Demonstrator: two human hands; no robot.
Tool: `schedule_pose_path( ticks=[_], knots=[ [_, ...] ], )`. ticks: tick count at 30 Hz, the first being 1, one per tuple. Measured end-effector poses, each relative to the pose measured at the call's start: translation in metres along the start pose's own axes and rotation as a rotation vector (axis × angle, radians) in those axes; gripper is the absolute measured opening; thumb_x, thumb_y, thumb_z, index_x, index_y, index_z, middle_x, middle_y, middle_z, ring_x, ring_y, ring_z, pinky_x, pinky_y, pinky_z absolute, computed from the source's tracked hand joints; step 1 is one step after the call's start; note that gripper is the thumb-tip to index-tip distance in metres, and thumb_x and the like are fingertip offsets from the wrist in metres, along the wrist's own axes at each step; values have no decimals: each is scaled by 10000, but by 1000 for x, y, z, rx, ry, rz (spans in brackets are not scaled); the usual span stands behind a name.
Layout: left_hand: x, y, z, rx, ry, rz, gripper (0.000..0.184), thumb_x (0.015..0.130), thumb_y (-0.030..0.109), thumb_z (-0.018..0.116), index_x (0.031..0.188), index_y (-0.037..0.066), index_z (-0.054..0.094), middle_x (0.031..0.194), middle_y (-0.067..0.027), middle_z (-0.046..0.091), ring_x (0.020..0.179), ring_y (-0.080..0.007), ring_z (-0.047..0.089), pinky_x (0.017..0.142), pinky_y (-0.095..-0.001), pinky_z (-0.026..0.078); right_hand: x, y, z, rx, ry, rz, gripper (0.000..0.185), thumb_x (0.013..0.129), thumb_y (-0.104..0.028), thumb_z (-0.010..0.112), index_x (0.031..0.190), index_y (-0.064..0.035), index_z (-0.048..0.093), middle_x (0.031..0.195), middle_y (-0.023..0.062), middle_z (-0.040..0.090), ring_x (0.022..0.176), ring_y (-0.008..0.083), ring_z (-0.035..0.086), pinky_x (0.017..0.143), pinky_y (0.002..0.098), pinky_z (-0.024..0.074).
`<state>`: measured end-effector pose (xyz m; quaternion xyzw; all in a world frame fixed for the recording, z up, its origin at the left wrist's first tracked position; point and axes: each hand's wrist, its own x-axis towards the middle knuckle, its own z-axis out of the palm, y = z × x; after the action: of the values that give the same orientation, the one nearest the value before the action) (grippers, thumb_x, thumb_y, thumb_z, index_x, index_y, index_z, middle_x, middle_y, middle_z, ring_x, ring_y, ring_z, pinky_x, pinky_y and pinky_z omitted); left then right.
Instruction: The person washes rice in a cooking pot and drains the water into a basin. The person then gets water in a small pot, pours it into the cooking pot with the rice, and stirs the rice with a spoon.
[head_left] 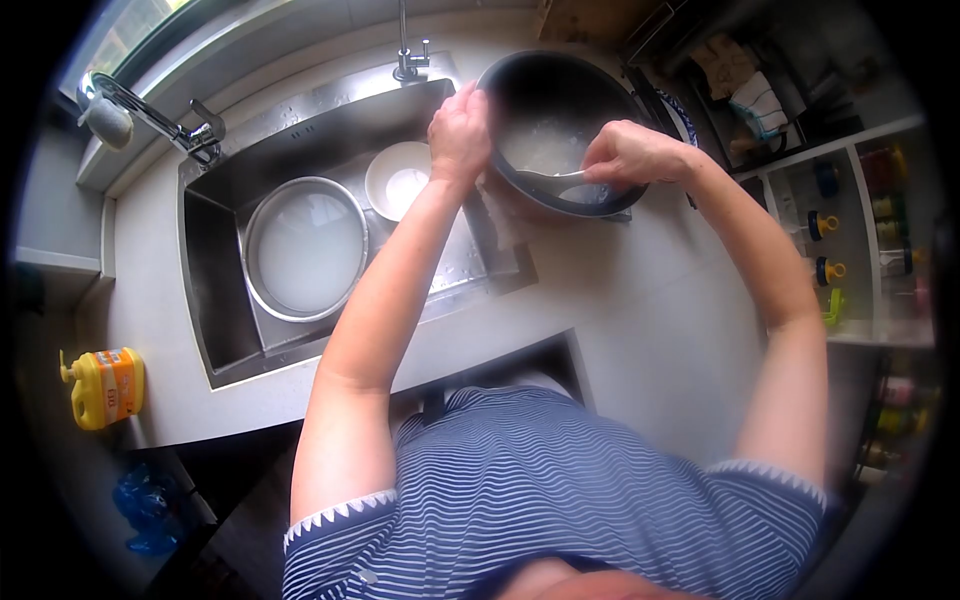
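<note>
A large dark pot (560, 85) stands tilted at the right end of the sink, with some whitish, cloudy stuff low inside it. My left hand (461, 135) grips the pot's left rim, fingers wrapped over the edge. Inside the near part of the pot, my right hand (635, 157) is closed round the handle of a pale spoon (548, 181). The spoon's bowl lies close to the near left wall of the pot. My right fingertips are partly blurred.
In the steel sink (220, 215) sit a round metal pan (305, 250) of cloudy liquid and a white bowl (400, 180). Two faucets rise behind it. A yellow bottle (108, 388) is at the left; shelves with bottles (822, 225) are at the right.
</note>
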<state>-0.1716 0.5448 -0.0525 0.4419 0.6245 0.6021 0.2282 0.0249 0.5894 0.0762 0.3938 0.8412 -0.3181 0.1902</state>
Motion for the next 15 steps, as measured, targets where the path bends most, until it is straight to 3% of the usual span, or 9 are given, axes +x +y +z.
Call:
schedule_pose_path(
  ticks=[4,5,8,15],
  knots=[
    [-1,4,-2,-6,-15,-24,440,895,334,390,1143,20,574,1044,-225,601,1026,-371,543,909,-408,394,15,13,6,-327,148,23,169,776,-164,605,855,-38,684,688,113,642,651,217,633,629,339,493],
    [-1,4,-2,-10,-16,-29,441,895,333,390,1143,19,573,1044,-225,601,1027,-371,543,909,-407,395,16,14,4,-378,195,36,162,758,-169,599,851,-72,689,795,128,657,775,277,634,700,376,497],
    [0,1,-1,-4,-10,-26,441,894,332,389,1145,19,573,1044,-222,603,1028,-370,544,910,-406,395,27,21,-1,-491,291,108,161,747,-174,596,850,-100,694,851,131,656,843,297,620,737,387,493],
    [-1,0,0,17,11,-23,442,893,336,390,1142,21,576,1043,-223,603,1028,-371,543,915,-412,392,28,31,-18,-556,502,95,154,777,-235,592,822,-126,692,841,101,662,821,286,629,728,389,503]
  ],
)
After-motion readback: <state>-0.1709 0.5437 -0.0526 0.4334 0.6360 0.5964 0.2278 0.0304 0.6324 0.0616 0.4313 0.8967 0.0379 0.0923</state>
